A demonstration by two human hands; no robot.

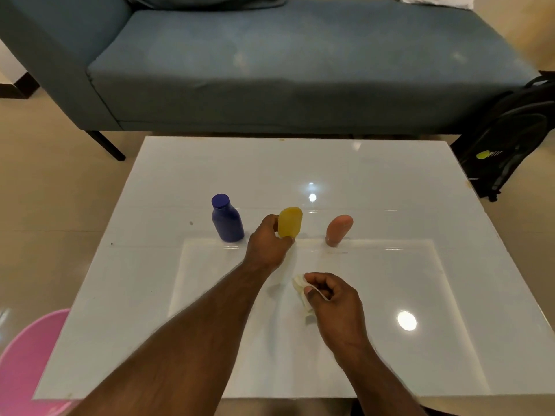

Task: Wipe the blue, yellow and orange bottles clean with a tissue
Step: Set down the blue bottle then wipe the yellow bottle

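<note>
Three bottles stand in a row across the middle of the white table (390,163). The blue bottle (226,219) is on the left and stands upright, apart from my hands. My left hand (268,243) grips the yellow bottle (289,222) in the middle from its left side. The orange bottle (338,229) stands on the right, untouched. Nearer to me, my right hand (333,298) pinches a crumpled white tissue (301,291) between thumb and fingers, just above the tabletop.
A blue-grey sofa (270,70) runs along the far side of the table. A black backpack (510,136) leans on the floor at the right. A pink tub (27,355) sits on the floor at the near left corner.
</note>
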